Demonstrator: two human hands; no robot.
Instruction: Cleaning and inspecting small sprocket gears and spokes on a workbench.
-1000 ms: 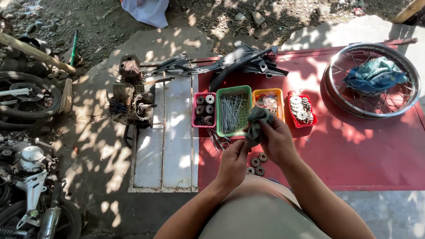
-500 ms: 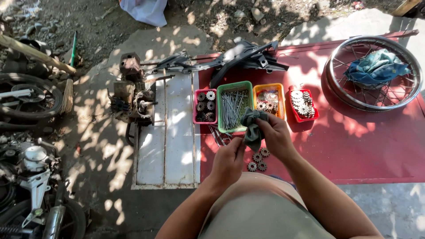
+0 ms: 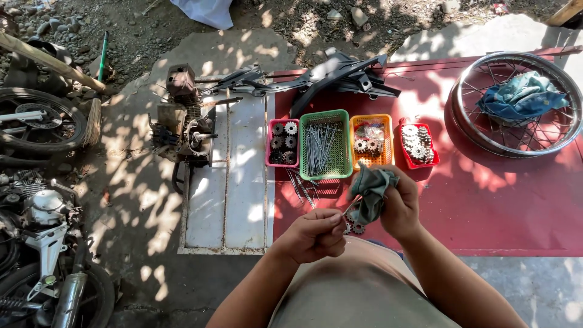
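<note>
My right hand (image 3: 398, 209) grips a crumpled grey-green rag (image 3: 369, 189) held above the red sheet. My left hand (image 3: 316, 232) pinches the end of a thin metal spoke (image 3: 348, 206) that runs up into the rag. Small gears (image 3: 353, 228) lie on the sheet just below the rag. Behind the hands stand a pink basket of gears (image 3: 282, 143), a green basket of spokes (image 3: 325, 144), an orange basket (image 3: 371, 140) and a red basket of gears (image 3: 416, 144). A few loose spokes (image 3: 302, 187) lie in front of the green basket.
A spoked wheel rim (image 3: 513, 143) with a blue cloth (image 3: 522, 96) in it lies at the right. A black frame piece (image 3: 337, 76), an engine block (image 3: 182, 124) and a white metal panel (image 3: 228, 188) sit left of the red sheet (image 3: 516, 206). Motorcycle parts (image 3: 36, 200) crowd the far left.
Both hands have drawn back toward my body with the rag. The left hand now pinches a spoke drawn out of the rag.
</note>
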